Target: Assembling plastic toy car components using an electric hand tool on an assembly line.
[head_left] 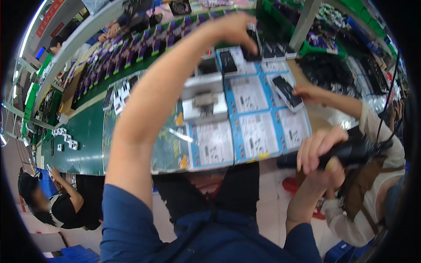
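My left arm stretches across the bench, and my left hand (237, 31) grips the upright edge of a slim dark box (253, 41) at the far side. Beside it stand more black boxes (274, 50) in a row; another black box (228, 63) lies just left of them. My right hand (322, 153) is closed round a black cylindrical hand tool (351, 153) off the bench's right front corner; its kind is unclear. An open white box (205, 105) with a greyish piece on top rests in the middle of the bench.
Blue-bordered printed sheets (254, 131) cover the bench top. At right, a co-worker's hand (309, 93) holds a black-and-white box (287, 93). Rows of purple-and-black items (144, 46) line the green belt behind. Small white boxes (66, 138) sit at left, near another seated person (66, 199).
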Available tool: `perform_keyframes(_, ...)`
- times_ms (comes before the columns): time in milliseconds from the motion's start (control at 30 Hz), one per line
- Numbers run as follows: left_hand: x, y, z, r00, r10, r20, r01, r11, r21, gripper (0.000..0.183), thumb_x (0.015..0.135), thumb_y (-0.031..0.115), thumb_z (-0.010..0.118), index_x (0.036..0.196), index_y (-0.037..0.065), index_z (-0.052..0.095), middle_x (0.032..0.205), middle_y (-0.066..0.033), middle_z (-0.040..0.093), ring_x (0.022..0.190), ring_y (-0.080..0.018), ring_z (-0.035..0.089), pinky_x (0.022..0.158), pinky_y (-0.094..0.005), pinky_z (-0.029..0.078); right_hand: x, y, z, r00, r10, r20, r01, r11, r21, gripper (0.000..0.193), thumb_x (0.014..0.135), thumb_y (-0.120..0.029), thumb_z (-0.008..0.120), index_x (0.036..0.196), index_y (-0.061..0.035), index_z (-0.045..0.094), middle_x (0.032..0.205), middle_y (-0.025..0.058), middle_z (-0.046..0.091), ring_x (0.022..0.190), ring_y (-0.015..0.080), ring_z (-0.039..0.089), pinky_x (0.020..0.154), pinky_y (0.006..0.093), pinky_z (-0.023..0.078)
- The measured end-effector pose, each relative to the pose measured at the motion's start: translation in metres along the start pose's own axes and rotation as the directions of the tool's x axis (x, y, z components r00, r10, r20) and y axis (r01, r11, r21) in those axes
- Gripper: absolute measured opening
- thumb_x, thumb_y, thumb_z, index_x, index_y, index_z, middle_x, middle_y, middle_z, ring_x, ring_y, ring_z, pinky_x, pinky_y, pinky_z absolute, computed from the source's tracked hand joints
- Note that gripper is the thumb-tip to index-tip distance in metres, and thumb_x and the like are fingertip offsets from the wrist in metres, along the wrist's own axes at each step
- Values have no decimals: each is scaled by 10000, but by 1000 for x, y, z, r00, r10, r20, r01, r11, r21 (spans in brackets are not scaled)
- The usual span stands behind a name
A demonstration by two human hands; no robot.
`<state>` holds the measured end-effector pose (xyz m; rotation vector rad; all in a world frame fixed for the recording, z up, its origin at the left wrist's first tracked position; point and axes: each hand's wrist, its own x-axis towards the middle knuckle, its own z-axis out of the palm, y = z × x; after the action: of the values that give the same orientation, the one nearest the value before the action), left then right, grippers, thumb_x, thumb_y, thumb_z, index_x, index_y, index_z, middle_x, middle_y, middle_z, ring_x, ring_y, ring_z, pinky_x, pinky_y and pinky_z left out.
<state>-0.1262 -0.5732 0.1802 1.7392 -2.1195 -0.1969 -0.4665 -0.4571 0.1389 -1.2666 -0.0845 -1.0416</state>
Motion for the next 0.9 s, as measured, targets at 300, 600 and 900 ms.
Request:
perform_keyframes(300, -299, 35, -40, 885, -345, -311, 25, 704, -710, 386, 699, 124, 834, 1011, 49, 618, 892, -18, 640, 786, -100, 624, 730, -251, 515, 63, 99, 84, 946, -286, -156, 292, 956, 17, 100, 891, -51, 664, 942, 20, 617, 634, 62, 604, 523, 129, 593, 528, 258, 494)
perform_keyframes(600, -413, 45, 105, 710, -704, 8, -493, -505, -709, 283, 988, 272, 527, 1054, 17, 630, 1015, -174, 663, 966, -295, 653, 863, -483, 566, 90, 147, 108, 965, -263, -18, 240, 904, -353, 159, 848, -107, 745, 740, -27, 660, 572, 2, 620, 470, 66, 596, 457, 189, 455)
perform_keyframes(900, -371, 53, 132, 609, -780, 143, -228, -345, -911, 274, 971, 178, 570, 1180, 1, 553, 969, -177, 686, 789, -256, 704, 670, -407, 618, 112, 156, 125, 990, -140, -34, 102, 848, -520, 222, 803, -184, 783, 690, -33, 666, 514, -20, 577, 432, 50, 530, 427, 213, 394)
